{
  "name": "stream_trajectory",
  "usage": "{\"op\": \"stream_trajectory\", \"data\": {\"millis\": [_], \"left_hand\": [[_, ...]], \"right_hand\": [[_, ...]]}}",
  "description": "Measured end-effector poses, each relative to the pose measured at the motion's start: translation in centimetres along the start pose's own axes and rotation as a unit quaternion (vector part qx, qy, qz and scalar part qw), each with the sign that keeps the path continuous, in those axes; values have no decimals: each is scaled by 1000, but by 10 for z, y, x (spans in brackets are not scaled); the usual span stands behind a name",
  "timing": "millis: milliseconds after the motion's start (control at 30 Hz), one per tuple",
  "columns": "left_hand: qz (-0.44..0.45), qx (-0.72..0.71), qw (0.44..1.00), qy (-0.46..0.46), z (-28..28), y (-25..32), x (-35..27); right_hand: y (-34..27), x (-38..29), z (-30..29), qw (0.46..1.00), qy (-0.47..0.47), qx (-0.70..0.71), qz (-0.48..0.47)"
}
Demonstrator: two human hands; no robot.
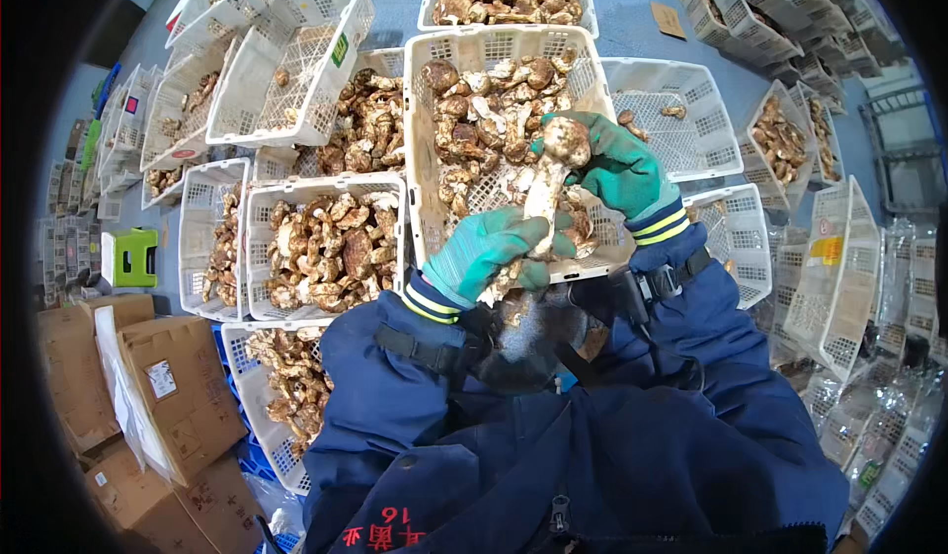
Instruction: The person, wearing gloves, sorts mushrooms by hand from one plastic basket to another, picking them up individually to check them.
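Observation:
Both of my hands wear green work gloves and hold mushrooms above a white plastic crate point(415, 221). My right hand point(618, 158) grips a long mushroom point(544, 195) near its round cap, with the fingers curled behind it. My left hand point(492, 247) is closed around the lower stem of the same mushroom. Another pale stem piece point(500, 284) sticks out below my left palm; whether it is separate I cannot tell. Under my hands the crate holds many brown-capped mushrooms point(466, 135), heaped mostly towards its far side.
Crates of mushrooms point(326, 254) stand to the left. A nearly bare crate point(289, 72) rests at the upper left, and another point(670, 121) at the right holds a few mushrooms. Cardboard boxes point(178, 391) lie lower left, near a green-and-white stool point(132, 258). Stacked crates point(833, 272) line the right.

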State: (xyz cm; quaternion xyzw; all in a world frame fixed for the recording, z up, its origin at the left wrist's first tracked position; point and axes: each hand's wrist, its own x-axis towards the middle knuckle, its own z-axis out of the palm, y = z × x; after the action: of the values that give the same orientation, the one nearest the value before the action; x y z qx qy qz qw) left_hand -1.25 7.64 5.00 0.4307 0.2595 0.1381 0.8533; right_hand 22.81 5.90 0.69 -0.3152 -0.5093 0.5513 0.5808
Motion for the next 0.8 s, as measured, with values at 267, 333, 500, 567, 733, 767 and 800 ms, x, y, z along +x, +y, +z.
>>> {"op": "stream_trajectory", "data": {"millis": [267, 333, 500, 567, 733, 767, 800], "left_hand": [[131, 106, 939, 300, 7, -30, 37], [199, 239, 891, 331, 9, -35, 38], [274, 446, 781, 341, 2, -43, 38], [192, 147, 907, 345, 4, -36, 34], [88, 14, 980, 180, -12, -22, 28], [75, 42, 986, 146, -8, -23, 24], [64, 71, 989, 112, -4, -22, 19]], "right_hand": [[14, -8, 33, 848, -20, -479, -227], [15, -7, 51, 884, 33, -451, -116], [11, 1, 51, 908, 86, -395, -110], [5, -3, 43, 864, 91, -482, -117], [-2, 0, 42, 907, 64, -413, -61], [-4, 1, 44, 907, 64, -412, -62], [-8, 2, 48, 986, 81, -132, 54]]}}
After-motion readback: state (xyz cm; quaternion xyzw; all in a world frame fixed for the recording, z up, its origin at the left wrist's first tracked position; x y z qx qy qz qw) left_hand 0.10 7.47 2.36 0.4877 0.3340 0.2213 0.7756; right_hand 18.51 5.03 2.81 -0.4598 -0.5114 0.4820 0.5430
